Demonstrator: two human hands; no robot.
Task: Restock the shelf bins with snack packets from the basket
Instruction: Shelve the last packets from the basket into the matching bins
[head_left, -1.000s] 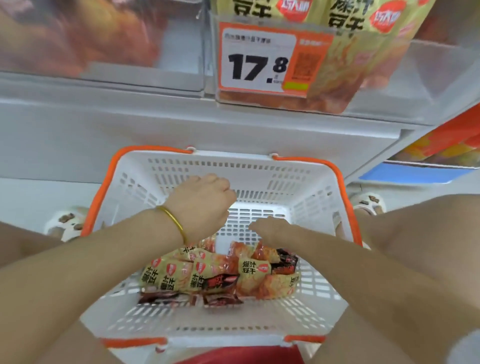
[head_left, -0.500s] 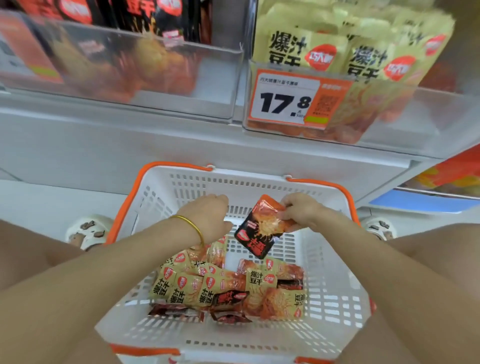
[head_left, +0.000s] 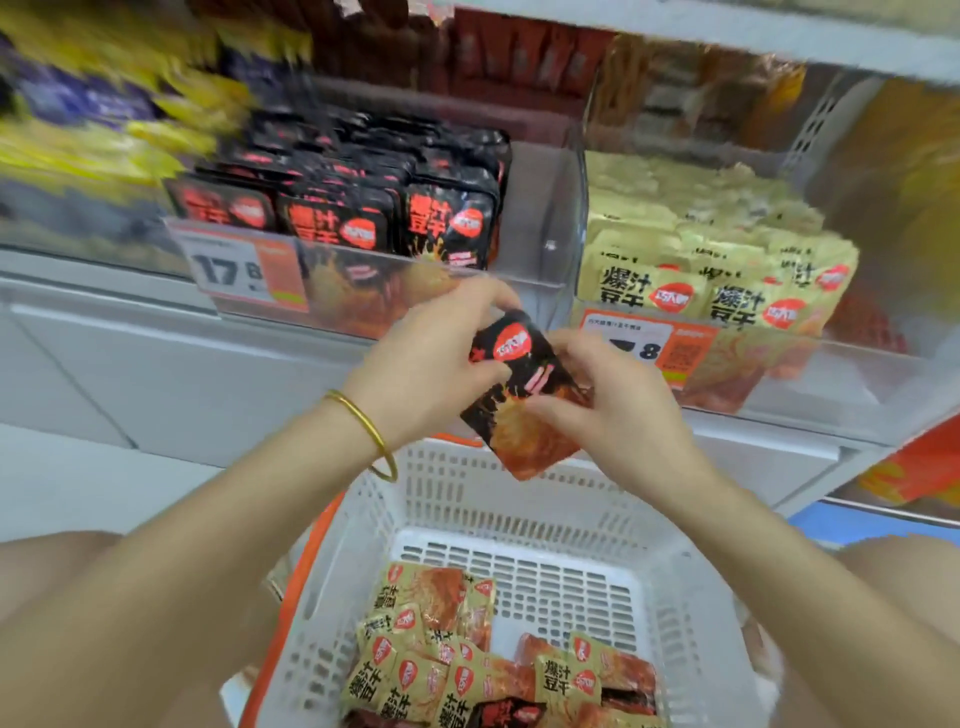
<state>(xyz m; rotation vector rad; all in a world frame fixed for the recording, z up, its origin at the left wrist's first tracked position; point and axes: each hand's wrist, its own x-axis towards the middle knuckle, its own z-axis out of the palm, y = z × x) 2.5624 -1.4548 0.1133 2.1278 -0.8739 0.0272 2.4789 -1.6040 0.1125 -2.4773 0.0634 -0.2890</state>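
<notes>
Pinched between left hand and right hand above white basket: tilted black snack packet, red logo, orange food print.

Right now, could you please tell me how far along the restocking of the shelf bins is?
Both bins look well stocked: the black-packet bin and the yellow-packet bin hold rows of packets. In hand: the left hand and right hand grip one black packet in front of the bins, above the basket. Left: a pile of mostly yellow packets in the basket.
</notes>
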